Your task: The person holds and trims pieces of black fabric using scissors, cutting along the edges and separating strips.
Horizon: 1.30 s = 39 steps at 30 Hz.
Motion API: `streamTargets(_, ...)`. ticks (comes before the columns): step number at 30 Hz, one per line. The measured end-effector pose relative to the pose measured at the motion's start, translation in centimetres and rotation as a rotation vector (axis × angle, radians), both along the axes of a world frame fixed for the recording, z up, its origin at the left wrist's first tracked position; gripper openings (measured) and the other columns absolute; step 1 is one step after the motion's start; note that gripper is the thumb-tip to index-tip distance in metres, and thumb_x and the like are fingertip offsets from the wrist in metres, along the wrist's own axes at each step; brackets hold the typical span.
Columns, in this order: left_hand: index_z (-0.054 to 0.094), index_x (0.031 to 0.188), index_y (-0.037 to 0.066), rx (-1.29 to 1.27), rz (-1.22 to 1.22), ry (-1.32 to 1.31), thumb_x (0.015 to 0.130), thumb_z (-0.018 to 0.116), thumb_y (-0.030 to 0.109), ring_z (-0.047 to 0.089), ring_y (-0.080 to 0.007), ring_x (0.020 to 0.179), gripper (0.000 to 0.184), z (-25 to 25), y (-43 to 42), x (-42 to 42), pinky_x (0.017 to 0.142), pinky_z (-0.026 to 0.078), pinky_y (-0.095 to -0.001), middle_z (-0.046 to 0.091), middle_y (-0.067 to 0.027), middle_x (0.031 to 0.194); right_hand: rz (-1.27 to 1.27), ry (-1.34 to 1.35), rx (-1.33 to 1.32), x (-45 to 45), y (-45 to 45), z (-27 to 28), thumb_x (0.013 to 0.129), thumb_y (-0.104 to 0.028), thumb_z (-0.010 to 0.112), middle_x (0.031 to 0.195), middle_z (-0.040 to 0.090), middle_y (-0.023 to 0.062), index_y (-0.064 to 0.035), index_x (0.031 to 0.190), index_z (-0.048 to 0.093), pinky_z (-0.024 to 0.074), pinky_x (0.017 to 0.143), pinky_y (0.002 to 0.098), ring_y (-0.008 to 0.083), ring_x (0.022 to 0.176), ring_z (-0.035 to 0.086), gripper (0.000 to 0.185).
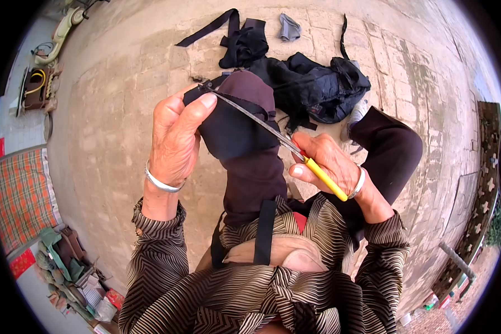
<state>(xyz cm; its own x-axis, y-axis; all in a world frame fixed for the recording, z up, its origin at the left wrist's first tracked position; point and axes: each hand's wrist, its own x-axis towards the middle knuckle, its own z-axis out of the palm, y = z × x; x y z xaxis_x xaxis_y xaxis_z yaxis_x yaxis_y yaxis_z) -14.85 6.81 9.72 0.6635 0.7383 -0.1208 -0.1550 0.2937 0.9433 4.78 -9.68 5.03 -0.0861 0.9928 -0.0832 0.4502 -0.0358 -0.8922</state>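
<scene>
My left hand [178, 131] is closed, thumb against fingers, on the far end of a thin grey strip [250, 114], where a small dark bit sticks out. The strip runs straight down to my right hand [331, 158], whose fingers are wrapped round a yellow-handled tool [325, 178]. Whether the strip is cord, tape or part of the tool, I cannot tell. Something red shows at the right fingers. Beneath the strip, a piece of black cloth [228, 131] lies over my bent knee in dark trousers [253, 181].
On the paved ground ahead lie a heap of black fabric [317, 83], black straps [211, 28] and a grey cloth [289, 28]. A plaid cloth [25, 195] and piled goods [67, 273] are at left. A patterned low wall [481, 206] runs along the right.
</scene>
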Motion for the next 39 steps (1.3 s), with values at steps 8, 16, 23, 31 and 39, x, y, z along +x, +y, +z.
streamTargets(8,0.065,0.102,-0.006,-0.032,-0.021,-0.010,0.090,0.063,0.008,0.063,-0.0094,0.083,0.018,0.2,0.2,-0.2,0.078,0.051,-0.0251,0.069,-0.0059,0.092,-0.023,-0.008,0.044,0.0,-0.2,-0.2,0.090,-0.054,0.060,0.059,0.040,0.0228,0.0015,0.072,0.045,0.0360,0.054,0.0459,0.0441,0.058,0.048,0.060)
streamTargets(16,0.063,0.103,-0.007,0.019,-0.033,0.041,0.086,0.063,0.003,0.065,-0.0111,0.082,0.019,0.3,0.1,0.2,0.078,0.051,-0.0256,0.069,-0.0079,0.093,0.035,0.226,-0.018,0.1,-0.7,-0.3,0.088,-0.053,0.065,0.064,0.041,0.0147,0.0015,0.088,0.048,0.0379,0.054,0.0401,0.0296,0.055,0.047,0.058)
streamTargets(23,0.063,0.102,-0.005,0.012,-0.061,0.012,0.085,0.064,0.002,0.064,-0.0096,0.080,0.018,0.1,0.2,0.4,0.077,0.051,-0.0246,0.069,-0.0058,0.093,0.043,0.253,-0.139,0.4,-0.7,0.0,0.083,-0.067,0.059,0.077,0.041,0.0053,-0.0008,0.092,0.046,0.0371,0.064,0.0337,0.0188,0.068,0.042,0.068)
streamTargets(31,0.063,0.103,-0.006,0.019,-0.111,0.021,0.085,0.064,0.001,0.062,-0.0075,0.079,0.019,0.1,0.3,0.2,0.076,0.050,-0.0229,0.069,-0.0042,0.091,0.038,-0.025,0.030,0.4,-0.2,-0.3,0.083,-0.066,0.059,0.069,0.040,0.0127,-0.0001,0.086,0.044,0.0369,0.060,0.0401,0.0309,0.061,0.044,0.067)
streamTargets(39,0.064,0.104,-0.006,0.003,-0.086,0.041,0.085,0.064,0.001,0.063,-0.0084,0.080,0.021,0.5,0.1,0.3,0.076,0.051,-0.0232,0.069,-0.0050,0.093,0.017,-0.041,0.052,0.1,0.1,0.1,0.084,-0.059,0.065,0.063,0.041,0.0204,0.0021,0.080,0.046,0.0373,0.056,0.0435,0.0394,0.057,0.046,0.064)
